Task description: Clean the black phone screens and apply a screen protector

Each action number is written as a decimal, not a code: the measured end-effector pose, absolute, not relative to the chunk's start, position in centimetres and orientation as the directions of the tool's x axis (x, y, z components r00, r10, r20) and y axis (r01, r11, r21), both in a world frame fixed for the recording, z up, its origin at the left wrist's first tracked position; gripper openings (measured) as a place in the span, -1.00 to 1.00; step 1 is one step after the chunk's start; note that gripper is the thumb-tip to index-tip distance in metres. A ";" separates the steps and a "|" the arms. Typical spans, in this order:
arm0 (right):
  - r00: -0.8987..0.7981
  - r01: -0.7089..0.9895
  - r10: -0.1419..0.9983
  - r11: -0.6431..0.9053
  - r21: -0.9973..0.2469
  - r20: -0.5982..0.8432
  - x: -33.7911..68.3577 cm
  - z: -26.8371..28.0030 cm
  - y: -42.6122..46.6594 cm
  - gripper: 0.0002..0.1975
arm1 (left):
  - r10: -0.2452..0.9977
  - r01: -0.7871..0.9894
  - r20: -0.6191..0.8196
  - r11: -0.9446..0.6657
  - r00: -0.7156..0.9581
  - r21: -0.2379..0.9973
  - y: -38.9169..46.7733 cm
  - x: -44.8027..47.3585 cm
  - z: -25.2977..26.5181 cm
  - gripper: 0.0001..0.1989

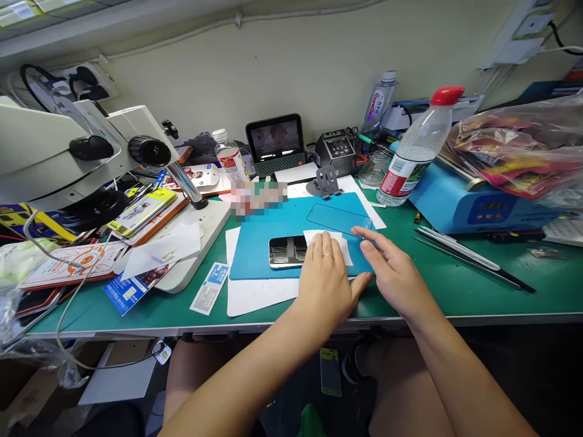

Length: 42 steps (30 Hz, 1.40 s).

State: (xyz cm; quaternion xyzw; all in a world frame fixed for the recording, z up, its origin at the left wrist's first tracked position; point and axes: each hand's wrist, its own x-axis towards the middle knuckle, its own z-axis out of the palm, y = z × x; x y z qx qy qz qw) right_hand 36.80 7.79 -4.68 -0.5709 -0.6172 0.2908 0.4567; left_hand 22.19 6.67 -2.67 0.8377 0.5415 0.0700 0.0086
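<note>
A smartphone [286,252] with a dark, reflective screen lies on the blue mat [255,230]. My left hand [324,270] lies flat over its right part, fingers stretched out on a white sheet [345,247] that looks like a wipe or paper. Between the thumb and fingers of my right hand [387,261] is the near right end of a clear screen protector [339,217] with a thin black border. The protector slants up and left above the mat; whether it touches the mat I cannot tell.
White paper [259,297] shows under the mat. To the left stand a microscope [95,158] and stacked boxes [146,212]. Tweezers [473,258] lie at right, near a red-capped bottle [414,152] and a blue machine [460,194]. Behind are a small screen [276,139] and a metal stand [325,182].
</note>
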 end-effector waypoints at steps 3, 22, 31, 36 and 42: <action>0.083 0.441 0.970 0.169 -0.881 0.228 36.8 -4.5 7.7 -0.47 | 0.928 0.919 0.067 -0.372 0.366 0.132 8.5 21.5 -2.1 -0.13; 0.067 0.493 0.974 0.157 -0.856 0.217 36.8 -4.2 7.7 -0.54 | 0.917 0.916 0.120 -0.392 0.381 0.088 5.2 16.5 -3.3 -0.19; 0.095 0.416 0.979 0.126 -0.900 0.181 36.9 -4.8 7.6 -0.52 | 0.833 0.840 0.140 -0.542 0.535 0.015 6.9 19.7 -2.4 -0.30; 0.072 0.383 0.983 0.129 -0.915 0.169 36.9 -4.8 7.6 -0.51 | 0.785 0.793 0.132 -0.610 0.606 -0.011 4.7 18.1 -2.7 -0.32; 0.077 0.389 0.985 0.115 -0.914 0.157 36.9 -4.7 7.4 -0.52 | 0.791 0.795 0.098 -0.607 0.604 0.008 3.8 15.1 -2.7 -0.33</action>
